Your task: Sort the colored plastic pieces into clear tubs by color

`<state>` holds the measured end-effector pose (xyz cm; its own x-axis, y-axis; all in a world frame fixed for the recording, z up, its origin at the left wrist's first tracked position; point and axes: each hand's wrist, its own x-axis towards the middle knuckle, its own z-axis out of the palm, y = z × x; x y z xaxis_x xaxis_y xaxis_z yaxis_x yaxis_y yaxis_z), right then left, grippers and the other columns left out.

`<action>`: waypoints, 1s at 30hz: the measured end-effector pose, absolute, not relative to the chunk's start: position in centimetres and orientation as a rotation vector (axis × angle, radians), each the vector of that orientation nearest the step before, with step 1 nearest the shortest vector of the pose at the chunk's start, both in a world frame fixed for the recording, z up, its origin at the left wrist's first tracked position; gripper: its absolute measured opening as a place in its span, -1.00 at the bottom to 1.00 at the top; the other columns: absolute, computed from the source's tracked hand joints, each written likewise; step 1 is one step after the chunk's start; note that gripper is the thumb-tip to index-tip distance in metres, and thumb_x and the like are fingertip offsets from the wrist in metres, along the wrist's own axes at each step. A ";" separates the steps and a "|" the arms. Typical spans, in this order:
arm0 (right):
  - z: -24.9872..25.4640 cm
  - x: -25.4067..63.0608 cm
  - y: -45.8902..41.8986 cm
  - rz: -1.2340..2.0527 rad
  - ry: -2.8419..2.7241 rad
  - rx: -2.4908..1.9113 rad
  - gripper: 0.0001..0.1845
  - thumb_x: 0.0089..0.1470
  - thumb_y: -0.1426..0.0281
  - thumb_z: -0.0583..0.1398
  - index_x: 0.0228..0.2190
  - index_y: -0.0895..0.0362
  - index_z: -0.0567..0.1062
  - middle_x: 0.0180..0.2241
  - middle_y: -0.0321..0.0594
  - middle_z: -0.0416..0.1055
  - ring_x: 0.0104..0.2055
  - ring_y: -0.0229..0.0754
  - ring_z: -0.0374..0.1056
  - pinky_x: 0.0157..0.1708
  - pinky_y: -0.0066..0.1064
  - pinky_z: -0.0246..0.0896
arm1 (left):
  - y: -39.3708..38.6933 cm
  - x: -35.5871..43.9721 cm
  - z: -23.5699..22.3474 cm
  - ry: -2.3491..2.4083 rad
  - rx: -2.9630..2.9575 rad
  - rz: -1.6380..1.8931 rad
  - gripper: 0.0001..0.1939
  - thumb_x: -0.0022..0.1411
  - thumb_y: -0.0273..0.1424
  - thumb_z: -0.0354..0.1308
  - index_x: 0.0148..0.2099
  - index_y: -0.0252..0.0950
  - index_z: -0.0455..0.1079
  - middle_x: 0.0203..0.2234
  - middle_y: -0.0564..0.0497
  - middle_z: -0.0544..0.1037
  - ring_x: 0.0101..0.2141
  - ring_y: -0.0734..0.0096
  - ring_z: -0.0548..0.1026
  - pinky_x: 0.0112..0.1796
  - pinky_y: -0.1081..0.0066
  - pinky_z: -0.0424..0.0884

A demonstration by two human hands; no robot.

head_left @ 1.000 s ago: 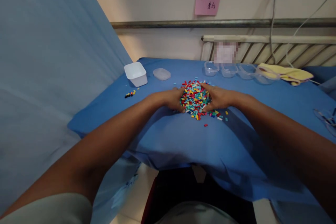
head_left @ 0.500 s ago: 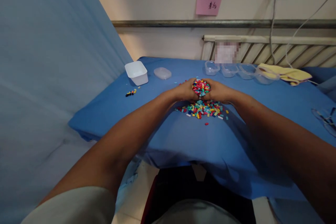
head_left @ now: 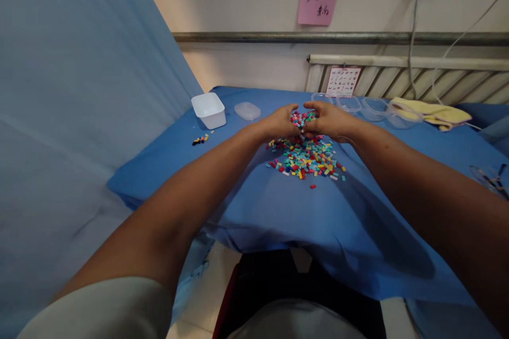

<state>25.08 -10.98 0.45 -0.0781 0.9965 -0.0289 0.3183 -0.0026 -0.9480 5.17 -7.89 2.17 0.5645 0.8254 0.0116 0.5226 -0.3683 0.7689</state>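
Note:
Above a spread pile of small coloured plastic blocks (head_left: pixel 312 159), my left hand (head_left: pixel 283 122) and my right hand (head_left: pixel 325 120) are cupped together. Between them they carry a heap of the same blocks (head_left: pixel 303 118), mostly red, pink and teal. The fingers of both hands curve round the heap from either side, and my thumbs stand up at the far side. The undersides of the hands are partly hidden. One red block (head_left: pixel 313 186) lies apart, toward the near edge.
On the blue-covered table (head_left: pixel 258 212) stands a white tub (head_left: pixel 209 111), with a clear lid (head_left: pixel 247 111) beside it. Several black, orange and yellow blocks (head_left: pixel 200 140) lie before the tub. Clear containers (head_left: pixel 374 108), a yellow cloth (head_left: pixel 431 111) and glasses (head_left: pixel 493 180) are on the right.
Both hands have risen with the cupped blocks and moved slightly away from me. More of the pile shows beneath them, and the heap in the hands looks smaller.

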 end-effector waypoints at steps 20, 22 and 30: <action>-0.7 32.5 -18.3 0.725 -2.403 -1.702 0.18 -0.11 -0.10 0.57 0.44 0.07 0.45 0.27 0.09 0.58 0.19 0.34 0.59 0.18 0.04 0.55 | -13.1 -2.5 2.1 1.245 2.460 -0.185 -0.04 0.06 0.03 0.50 0.40 -0.29 0.39 0.23 -0.31 0.57 0.15 -0.18 0.56 0.16 0.13 0.48; -1.5 32.6 -19.1 0.631 -2.464 -1.857 0.27 -0.17 -0.15 0.57 0.43 0.17 0.44 0.23 0.23 0.57 0.17 0.40 0.58 0.15 0.08 0.54 | -14.4 -1.7 1.8 1.331 2.466 -0.270 0.04 0.11 0.10 0.47 0.45 -0.40 0.33 0.29 -0.46 0.47 0.16 -0.30 0.56 0.15 0.04 0.50; -3.3 27.9 -19.4 0.547 -2.271 -1.826 -0.15 -0.06 0.15 0.55 0.24 0.10 0.57 0.03 0.06 0.69 0.05 0.26 0.62 0.02 -0.11 0.50 | -15.9 3.7 -0.7 1.237 2.563 -0.078 -0.12 0.21 -0.05 0.47 0.38 -0.46 0.32 0.29 -0.50 0.47 0.21 -0.33 0.54 0.16 0.03 0.51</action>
